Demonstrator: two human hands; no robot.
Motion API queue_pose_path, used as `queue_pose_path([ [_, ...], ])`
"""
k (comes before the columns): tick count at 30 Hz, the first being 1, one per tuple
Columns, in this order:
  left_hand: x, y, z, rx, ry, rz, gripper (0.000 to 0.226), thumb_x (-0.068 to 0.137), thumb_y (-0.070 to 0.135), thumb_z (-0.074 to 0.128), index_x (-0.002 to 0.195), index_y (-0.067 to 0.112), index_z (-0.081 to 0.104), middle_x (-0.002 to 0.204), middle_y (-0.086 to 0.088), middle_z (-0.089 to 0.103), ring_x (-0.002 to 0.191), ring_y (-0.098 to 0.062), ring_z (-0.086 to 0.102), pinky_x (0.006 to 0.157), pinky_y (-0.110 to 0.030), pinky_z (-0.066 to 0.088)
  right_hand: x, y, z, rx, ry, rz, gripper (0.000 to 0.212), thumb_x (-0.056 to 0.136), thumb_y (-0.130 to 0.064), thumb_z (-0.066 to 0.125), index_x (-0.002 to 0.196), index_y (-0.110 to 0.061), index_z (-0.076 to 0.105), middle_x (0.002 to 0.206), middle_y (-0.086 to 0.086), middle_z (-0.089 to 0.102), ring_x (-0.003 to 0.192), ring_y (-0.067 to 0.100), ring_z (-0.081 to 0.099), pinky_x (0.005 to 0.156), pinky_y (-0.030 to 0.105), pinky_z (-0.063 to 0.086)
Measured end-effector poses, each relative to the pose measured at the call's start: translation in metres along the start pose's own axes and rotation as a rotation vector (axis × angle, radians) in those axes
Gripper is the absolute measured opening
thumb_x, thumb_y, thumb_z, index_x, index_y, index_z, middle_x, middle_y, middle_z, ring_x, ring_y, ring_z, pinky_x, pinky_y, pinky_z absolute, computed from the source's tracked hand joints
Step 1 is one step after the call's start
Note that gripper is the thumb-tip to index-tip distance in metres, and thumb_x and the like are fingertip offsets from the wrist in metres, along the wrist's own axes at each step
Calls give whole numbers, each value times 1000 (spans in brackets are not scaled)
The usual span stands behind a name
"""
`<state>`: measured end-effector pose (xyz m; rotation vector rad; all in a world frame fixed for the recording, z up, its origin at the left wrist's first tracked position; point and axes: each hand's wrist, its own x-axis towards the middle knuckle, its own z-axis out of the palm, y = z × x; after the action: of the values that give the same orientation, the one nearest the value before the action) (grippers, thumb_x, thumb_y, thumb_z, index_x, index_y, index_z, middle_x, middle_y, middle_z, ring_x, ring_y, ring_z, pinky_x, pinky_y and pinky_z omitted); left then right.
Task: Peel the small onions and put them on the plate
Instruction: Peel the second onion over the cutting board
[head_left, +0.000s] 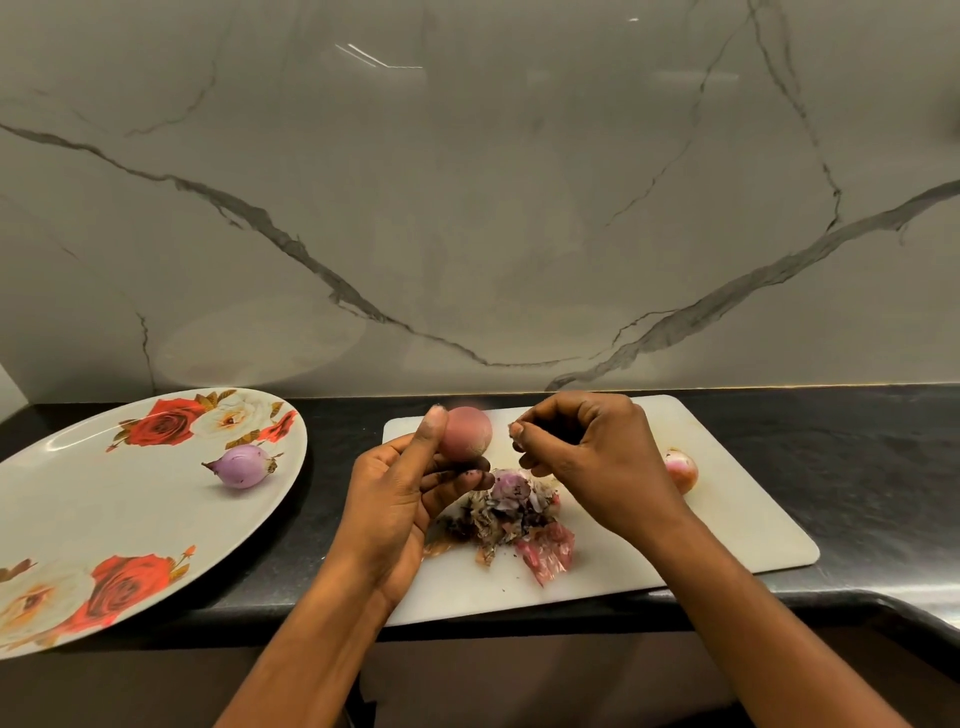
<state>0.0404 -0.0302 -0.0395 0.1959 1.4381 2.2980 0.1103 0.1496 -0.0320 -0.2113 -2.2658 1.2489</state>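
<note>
- Left hand (395, 499) holds a small onion (466, 432) up over the cutting board (727, 519) — thumb on the near left side, other fingers (457, 480) curled under it. Closed on it, firm hold.
- Right hand (592, 447) just beside the onion, fingertips (517, 430) pinched together on what looks like a scrap of skin; too small to be sure.
- Held onion looks mostly bare, pinkish, smooth — probably near done and due for the plate.
- Handling guess: light, hard, round, slippery once the dry skin is off. Best cradled from below with thumb on the side, as here. Skin is papery, tears in bits, so nip it at the tip or root end.
- Peeled onion (241, 466) already lies on the floral plate (62, 488), right part of it, near the rim.
- Another onion (681, 469) sits on the board beyond the right hand, skin seemingly on.
- Heap of peels (511, 525) on the board under the hands; a purplish piece in it may be another onion, cannot tell.
- Board lies flat on a dark bench (857, 467); plate to its left, overhanging the front edge — could tip.
- Grey veined marble wall (467, 208) behind, glossy, dim warm light.
</note>
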Motion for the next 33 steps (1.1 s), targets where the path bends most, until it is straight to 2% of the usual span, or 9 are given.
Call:
queue_pose_path([
  [5,1,-1,0,24,-11,1,40,99,39,65,109,2,76,101,-28,77,77,-24,77,63,-23,63,-4,2,-10,-145,-134,-7,16,89,-16,83,102,-24,84,91,-14,79,84,0,74,82,26,64],
  [7,1,-1,1,46,-19,13,37,98,39,65,106,5,77,101,-26,77,80,-24,76,63,-23,63,-5,-1,-13,-172,-169,-3,15,90,-23,81,106,-24,84,95,-14,80,85,-2,74,81,25,64],
  [10,0,-2,2,70,-15,31,37,97,41,66,105,7,78,99,-24,77,81,-24,76,62,-24,62,-6,-5,-15,-192,-145,-35,16,91,-34,79,101,-23,85,89,-12,80,80,2,74,75,30,65],
  [12,0,-2,2,92,-13,32,38,97,42,66,104,6,79,98,-24,78,81,-24,75,61,-23,61,-6,-7,-14,-176,-115,-71,17,89,-28,82,104,-21,84,93,-12,79,85,0,73,80,28,65],
  [15,-1,-2,3,115,-18,36,38,96,42,67,101,8,81,98,-22,78,83,-25,75,62,-24,61,-4,-10,-12,-88,-112,-101,29,87,-26,84,115,-21,79,104,-13,78,95,-4,73,87,21,62],
  [19,-2,-3,3,170,-32,54,37,95,43,67,95,10,84,94,-19,79,82,-24,72,65,-25,61,-3,-14,-8,-66,-146,-197,29,89,-27,81,117,-19,79,104,-12,80,92,-4,74,80,16,60],
  [24,-2,-2,2,173,-30,46,39,94,42,68,90,7,84,93,-22,78,75,-24,71,57,-23,57,2,-13,-10,-109,-158,-262,20,93,-26,79,110,-17,82,96,-8,81,83,3,76,74,23,63],
  [28,-1,-3,2,171,-20,29,39,93,42,69,90,6,82,92,-22,78,72,-22,71,57,-25,58,1,-13,-4,-125,-110,-326,16,92,-26,78,104,-16,84,86,-8,81,73,6,74,64,17,59],
  [33,-1,-2,2,164,-32,16,41,95,41,68,94,1,81,91,-22,78,67,-19,73,54,-23,57,-2,-6,3,-139,-3,-382,9,92,-14,79,99,-13,85,83,-7,79,72,6,74,64,27,62],
])
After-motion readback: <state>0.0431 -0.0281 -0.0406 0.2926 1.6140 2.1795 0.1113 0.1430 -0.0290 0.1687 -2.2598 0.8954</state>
